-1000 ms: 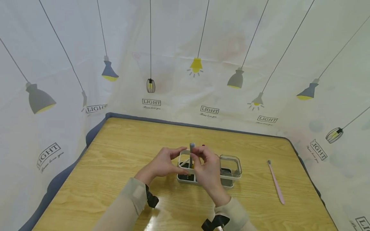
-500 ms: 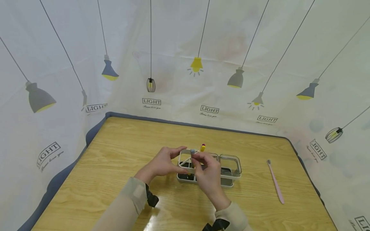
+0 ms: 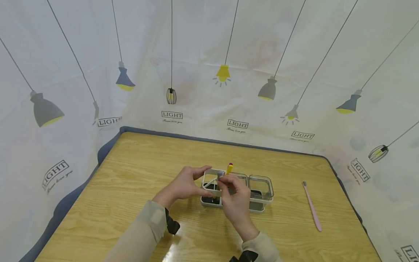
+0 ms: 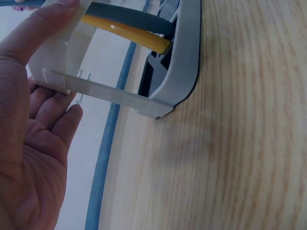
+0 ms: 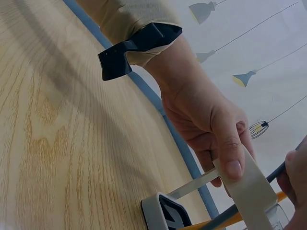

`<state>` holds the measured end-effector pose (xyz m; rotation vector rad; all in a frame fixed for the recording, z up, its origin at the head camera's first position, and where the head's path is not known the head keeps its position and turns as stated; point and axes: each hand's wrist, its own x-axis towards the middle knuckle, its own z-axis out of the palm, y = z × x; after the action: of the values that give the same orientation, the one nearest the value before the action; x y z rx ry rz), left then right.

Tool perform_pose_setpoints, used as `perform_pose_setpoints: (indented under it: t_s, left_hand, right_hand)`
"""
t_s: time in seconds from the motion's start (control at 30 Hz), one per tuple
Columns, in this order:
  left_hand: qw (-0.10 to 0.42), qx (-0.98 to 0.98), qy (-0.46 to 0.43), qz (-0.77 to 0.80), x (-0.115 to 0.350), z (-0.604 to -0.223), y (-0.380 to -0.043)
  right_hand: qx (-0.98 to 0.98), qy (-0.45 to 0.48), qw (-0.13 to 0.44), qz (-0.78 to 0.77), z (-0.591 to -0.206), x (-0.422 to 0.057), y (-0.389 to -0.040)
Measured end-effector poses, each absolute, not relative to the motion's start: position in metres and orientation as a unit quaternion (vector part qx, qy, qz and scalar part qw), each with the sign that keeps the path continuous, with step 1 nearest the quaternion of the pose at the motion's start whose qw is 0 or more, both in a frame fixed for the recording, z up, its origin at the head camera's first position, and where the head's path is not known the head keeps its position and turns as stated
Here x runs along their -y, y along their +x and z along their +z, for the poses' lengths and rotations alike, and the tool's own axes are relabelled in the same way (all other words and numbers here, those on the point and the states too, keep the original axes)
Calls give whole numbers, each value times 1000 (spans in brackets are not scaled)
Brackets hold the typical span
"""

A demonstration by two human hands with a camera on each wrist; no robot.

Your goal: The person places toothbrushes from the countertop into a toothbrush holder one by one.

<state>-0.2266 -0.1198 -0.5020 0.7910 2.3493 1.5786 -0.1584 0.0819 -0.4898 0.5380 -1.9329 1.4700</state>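
Observation:
A pale toothbrush holder (image 3: 211, 205) stands on the table, with a slotted upper frame above a dark-lined base. My left hand (image 3: 183, 185) grips the left end of that frame between thumb and fingers. Between the thumb and fingertips of my right hand (image 3: 236, 198) is the upper part of a grey-blue toothbrush (image 3: 220, 174), upright in the frame. Its lower handle (image 4: 134, 19) reaches down to the base in the left wrist view. Next to it a yellow toothbrush (image 3: 230, 168) with a dark red tip stands in the holder, partly hidden by my right hand.
Two clear cups sit in the right part of the holder; the right one (image 3: 260, 187) shows best. A pink toothbrush (image 3: 312, 207) lies on the wooden table (image 3: 140, 160) at the right. Behind rises a lamp-printed curtain (image 3: 196, 47).
The grey-blue toothbrush has sunk lower into the frame, my right hand moving slightly down with it. More of the yellow toothbrush shows. My left hand keeps its place on the frame.

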Motion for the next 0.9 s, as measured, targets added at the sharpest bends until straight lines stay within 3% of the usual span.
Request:
perform_pose_setpoints:
  t_s: [0.23,0.43,0.9]
  left_hand:
    - [103,-794,268,536,120,-502,-226]
    - [104,-805,259,523,120,-500,-226]
    - [116,-812,249,515,119,-500,-225]
  right_hand:
    - [742,200,303,564,-487,-83,-156]
    - [730,197,328,567,-481,-98,-154]
    - [760,64,374,528,-454,-206,-161]
